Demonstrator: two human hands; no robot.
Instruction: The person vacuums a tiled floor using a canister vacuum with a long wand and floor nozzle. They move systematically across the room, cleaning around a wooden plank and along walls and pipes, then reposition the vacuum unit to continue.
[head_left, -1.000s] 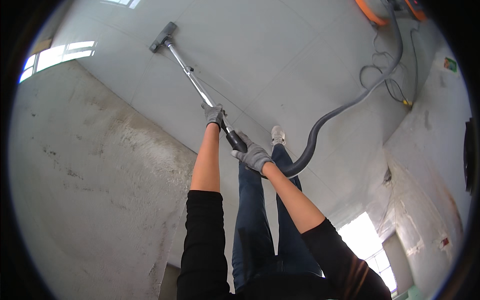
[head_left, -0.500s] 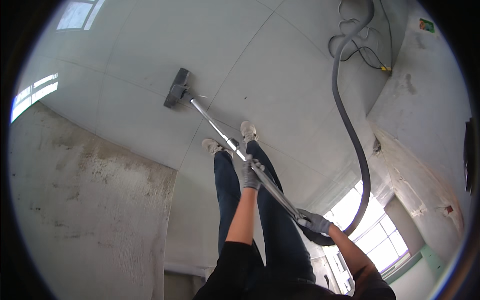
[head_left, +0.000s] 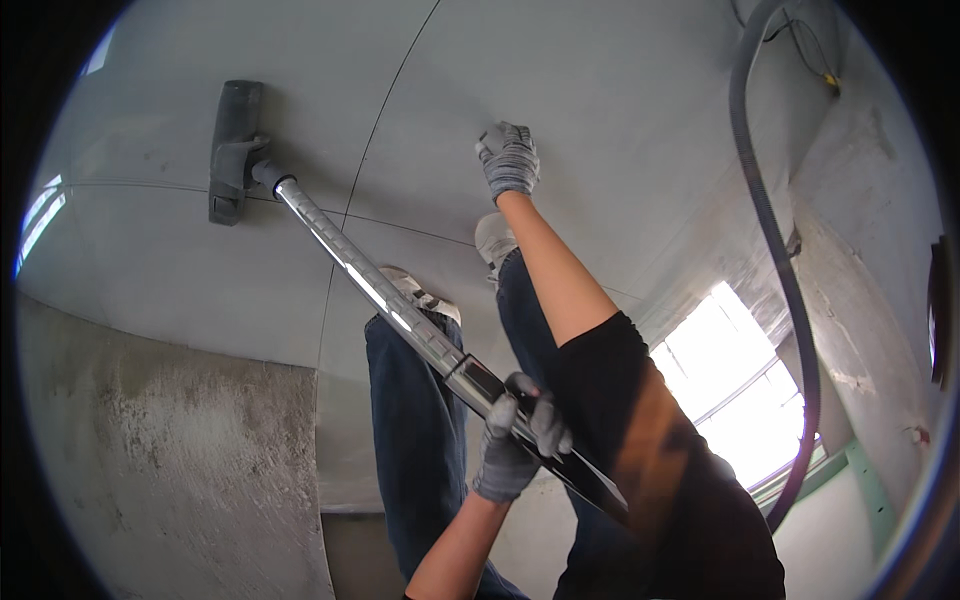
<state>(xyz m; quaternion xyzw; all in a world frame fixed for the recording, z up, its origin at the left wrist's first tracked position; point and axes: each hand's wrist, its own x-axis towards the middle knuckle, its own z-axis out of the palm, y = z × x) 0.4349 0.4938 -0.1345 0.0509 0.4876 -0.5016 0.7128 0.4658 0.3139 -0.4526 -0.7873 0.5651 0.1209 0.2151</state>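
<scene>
My left hand point(head_left: 512, 440), in a grey glove, is closed around the shiny metal wand point(head_left: 370, 280) of a vacuum cleaner near its black handle end. The wand runs up left to the dark floor head point(head_left: 235, 150), which lies flat on the pale grey tiled floor point(head_left: 620, 110). My right hand point(head_left: 510, 160), also gloved, reaches far down to the floor beyond my shoes, its fingertips bunched against a tile. Whether it holds something small there I cannot tell. My legs in blue jeans point(head_left: 415, 440) and pale shoes point(head_left: 420, 295) stand between the two arms.
The grey ribbed vacuum hose point(head_left: 775, 260) curves along the right side. A rough concrete wall point(head_left: 150, 460) rises at the left. A bright window point(head_left: 730, 390) shows at the lower right, and thin cables point(head_left: 800, 50) lie on the floor at the far top right.
My right hand has let go of the wand's handle and stretched down to the floor. My left hand has slid back toward the handle. The floor head now sits further left.
</scene>
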